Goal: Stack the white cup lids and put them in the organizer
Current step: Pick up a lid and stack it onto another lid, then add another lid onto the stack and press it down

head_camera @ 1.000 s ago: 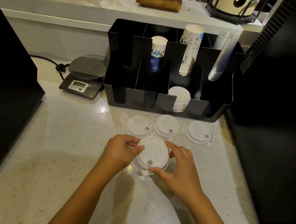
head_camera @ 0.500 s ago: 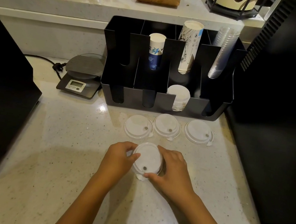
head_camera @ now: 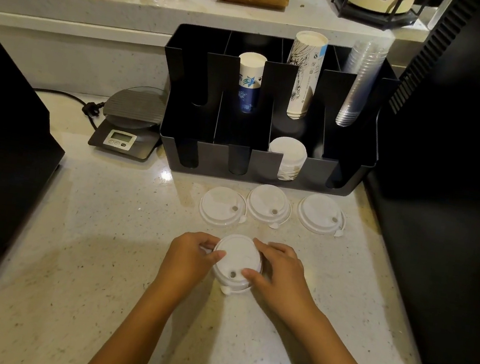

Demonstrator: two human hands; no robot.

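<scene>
— Speckled pale stone makes up the surface (head_camera: 96,242) in front of us, with dark machines at either side. What do we have on it?

— Biggest is the black organizer (head_camera: 264,173), set against the back ledge. Its rear row holds a stack of blue-printed paper cups (head_camera: 249,82), a taller stack of white printed cups (head_camera: 304,74) and a stack of clear plastic cups (head_camera: 356,87). In the front row, the third compartment from the left holds a stack of white lids on edge (head_camera: 287,157). The other front slots look dark; we cannot tell what is in them.

— And beside it?

— A small digital scale (head_camera: 127,124) sits just left of the organizer, its cord (head_camera: 70,96) running off to the left.

— Where are our lids?

— Three lie flat in a row just in front of the organizer: the left lid (head_camera: 222,207), the middle lid (head_camera: 268,205), the right lid (head_camera: 320,213). The left and middle ones nearly touch; the right one sits a bit apart.

— And in our hands?

— We hold a small lid stack (head_camera: 235,262) nearer to us, low over the surface. Our left hand (head_camera: 189,257) curls around its left rim, thumb lying on top. Our right hand (head_camera: 280,274) cups the right rim, its fingers (head_camera: 251,274) narrowly spread, one tip resting beside the sip hole. Both hands are closed onto the stack's edge.
</scene>
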